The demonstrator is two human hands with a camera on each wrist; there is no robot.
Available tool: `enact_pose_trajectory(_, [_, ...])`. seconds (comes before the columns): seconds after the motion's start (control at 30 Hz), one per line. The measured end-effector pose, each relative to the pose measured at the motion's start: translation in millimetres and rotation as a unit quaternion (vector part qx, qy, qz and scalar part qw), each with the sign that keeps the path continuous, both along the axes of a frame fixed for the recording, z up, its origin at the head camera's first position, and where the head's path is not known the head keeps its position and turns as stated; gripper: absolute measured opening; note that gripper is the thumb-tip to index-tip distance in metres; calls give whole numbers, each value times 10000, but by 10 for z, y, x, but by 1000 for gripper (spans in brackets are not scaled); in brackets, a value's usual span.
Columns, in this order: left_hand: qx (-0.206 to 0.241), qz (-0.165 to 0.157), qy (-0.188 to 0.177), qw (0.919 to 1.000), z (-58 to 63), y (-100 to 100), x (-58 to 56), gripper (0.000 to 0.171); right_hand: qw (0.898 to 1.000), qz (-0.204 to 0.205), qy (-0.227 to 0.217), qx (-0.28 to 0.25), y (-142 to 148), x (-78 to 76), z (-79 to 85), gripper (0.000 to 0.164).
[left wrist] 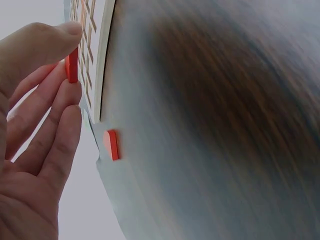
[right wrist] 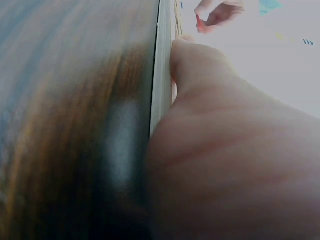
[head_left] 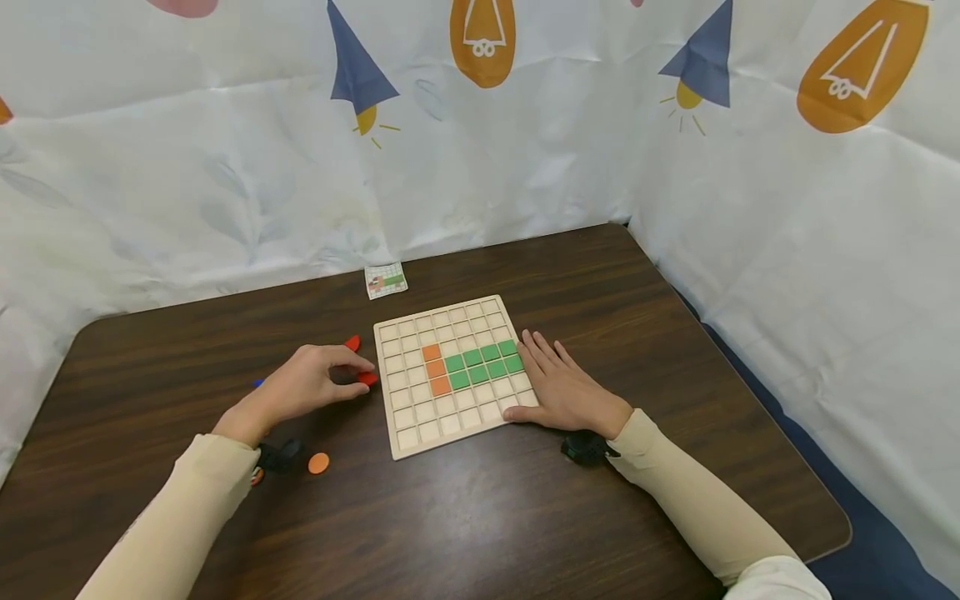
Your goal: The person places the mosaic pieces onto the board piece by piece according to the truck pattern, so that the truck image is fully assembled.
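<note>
While your right hand (head_left: 566, 390) lies flat with fingers straight on the tabletop (head_left: 675, 333), touching the right edge of the grid board (head_left: 420, 433), your left hand (head_left: 307, 385) sits just left of that board. Its grip pinches a red tile (head_left: 367, 378) between thumb and fingertips. A second red tile (head_left: 352, 342) lies beside it; an orange disc (head_left: 318, 463) rests nearer you.

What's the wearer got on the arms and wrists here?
Both arms wear long, close-fitting cream sleeves down to the wrists. The left hand and right hand are bare, without gloves. A small black camera unit is strapped under the right wrist, and another black unit under the left.
</note>
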State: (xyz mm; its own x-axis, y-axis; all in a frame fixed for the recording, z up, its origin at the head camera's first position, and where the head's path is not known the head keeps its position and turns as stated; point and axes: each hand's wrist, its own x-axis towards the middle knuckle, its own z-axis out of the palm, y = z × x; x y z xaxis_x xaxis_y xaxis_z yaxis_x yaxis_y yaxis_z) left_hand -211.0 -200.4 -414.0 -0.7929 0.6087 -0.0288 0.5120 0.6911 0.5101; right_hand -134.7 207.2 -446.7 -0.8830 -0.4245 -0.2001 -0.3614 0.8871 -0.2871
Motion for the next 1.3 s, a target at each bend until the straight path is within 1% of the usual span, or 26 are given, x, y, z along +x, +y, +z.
enact_pose_trajectory(0.3, [345,-135,254,9990,-37,167,-53,25,10000,-17,8,-1,13,-7,-25,112])
enact_pose_trajectory(0.37, [362,-160,284,9988,-45,209,-71,24,10000,-21,8,10,15,-8,-28,112])
enact_pose_trajectory(0.47, [321,-183,302,9989,-56,268,-97,24,10000,-22,2,-5,15,-12,-31,112])
enact_pose_trajectory(0.57, [297,-168,200,9992,-65,319,-119,27,10000,-22,14,-8,15,-17,-39,112])
enact_pose_trajectory(0.67, [250,-186,177,9994,-75,370,-138,29,10000,-23,27,-10,16,-19,-44,112])
enact_pose_trajectory(1.0, [54,-274,492,9984,-132,553,-210,24,10000,-42,-8,-18,26,-20,-40,112])
enact_pose_trajectory(1.2, [1,-302,618,9976,-144,618,-232,23,10000,-24,-2,-31,21,-22,-27,112])
enact_pose_trajectory(1.3, [-7,-274,600,9978,-145,654,-241,22,10000,-25,13,-16,23,-25,-36,112])
